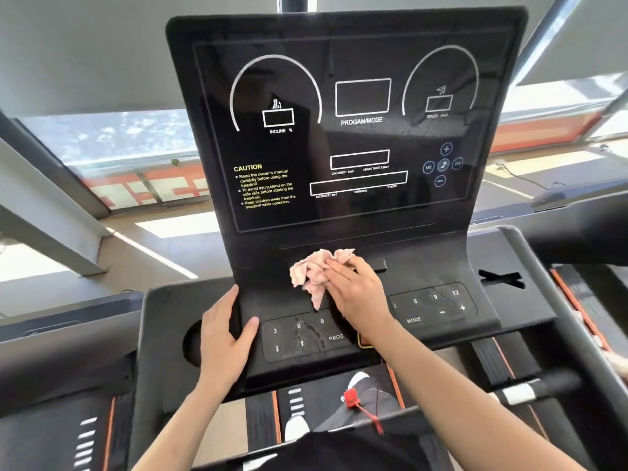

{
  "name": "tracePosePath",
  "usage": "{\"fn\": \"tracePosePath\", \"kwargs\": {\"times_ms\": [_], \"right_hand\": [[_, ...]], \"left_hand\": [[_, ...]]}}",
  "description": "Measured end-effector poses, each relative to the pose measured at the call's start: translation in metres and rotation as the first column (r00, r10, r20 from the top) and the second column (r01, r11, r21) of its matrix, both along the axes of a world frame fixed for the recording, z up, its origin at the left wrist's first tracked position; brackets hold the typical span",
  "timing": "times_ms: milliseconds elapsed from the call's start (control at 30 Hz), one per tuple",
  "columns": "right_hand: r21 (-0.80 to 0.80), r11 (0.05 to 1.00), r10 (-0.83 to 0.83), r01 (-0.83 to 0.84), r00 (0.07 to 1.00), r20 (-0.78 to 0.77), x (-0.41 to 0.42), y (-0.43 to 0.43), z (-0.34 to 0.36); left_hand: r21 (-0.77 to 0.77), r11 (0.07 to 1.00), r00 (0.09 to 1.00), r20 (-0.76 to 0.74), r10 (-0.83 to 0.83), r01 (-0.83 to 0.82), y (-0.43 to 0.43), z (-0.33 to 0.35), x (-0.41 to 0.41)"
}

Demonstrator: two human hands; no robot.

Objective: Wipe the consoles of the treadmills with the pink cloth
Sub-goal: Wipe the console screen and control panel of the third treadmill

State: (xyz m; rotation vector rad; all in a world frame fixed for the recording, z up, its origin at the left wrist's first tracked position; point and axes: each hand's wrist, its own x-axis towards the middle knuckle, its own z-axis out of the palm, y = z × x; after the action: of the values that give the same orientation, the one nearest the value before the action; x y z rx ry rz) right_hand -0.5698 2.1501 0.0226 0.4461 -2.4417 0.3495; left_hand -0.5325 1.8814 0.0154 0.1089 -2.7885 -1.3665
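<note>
left hand: flat, thumb spread | right hand: fingers straight, pressing down

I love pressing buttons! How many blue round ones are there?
5 blue buttons in a cross on the console, right side: top, left, middle, right, bottom. None hidden.

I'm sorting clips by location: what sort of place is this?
Probably a gym. A treadmill console with incline and speed displays fills the view, more treadmill belts lie alongside, and the right hand presses a pink cloth to it.
</note>
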Motion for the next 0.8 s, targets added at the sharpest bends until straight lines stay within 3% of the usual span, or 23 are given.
{"fn": "tracePosePath", "kwargs": {"times_ms": [100, 200, 367, 467, 800], "right_hand": [[-0.072, 0.995, -0.073, 0.068, 0.995, -0.069, 0.006, 0.013, 0.017], [-0.181, 0.947, -0.238, 0.265, 0.958, 0.159, 0.008, 0.038, 0.01], [-0.193, 0.885, -0.356, 0.423, 0.884, 0.304, 0.02, 0.093, 0.02], [-0.119, 0.855, -0.427, 0.504, 0.816, 0.39, 0.029, 0.126, 0.025], [0.01, 0.842, -0.49, 0.54, 0.757, 0.431, 0.056, 0.186, 0.015]], "left_hand": [[-0.021, 1.0, 1.0, -0.002, -0.004, 0.004, 0.002, 0.0, 0.001], [-0.018, 1.0, 1.0, 0.007, 0.008, -0.008, 0.006, -0.002, 0.002], [-0.041, 0.999, 1.0, -0.001, 0.024, -0.024, 0.01, -0.005, 0.007], [-0.075, 0.997, 1.0, -0.017, 0.013, -0.014, 0.01, -0.007, 0.008], [-0.072, 0.997, 1.0, -0.008, -0.008, 0.008, 0.009, -0.006, 0.009]]}}
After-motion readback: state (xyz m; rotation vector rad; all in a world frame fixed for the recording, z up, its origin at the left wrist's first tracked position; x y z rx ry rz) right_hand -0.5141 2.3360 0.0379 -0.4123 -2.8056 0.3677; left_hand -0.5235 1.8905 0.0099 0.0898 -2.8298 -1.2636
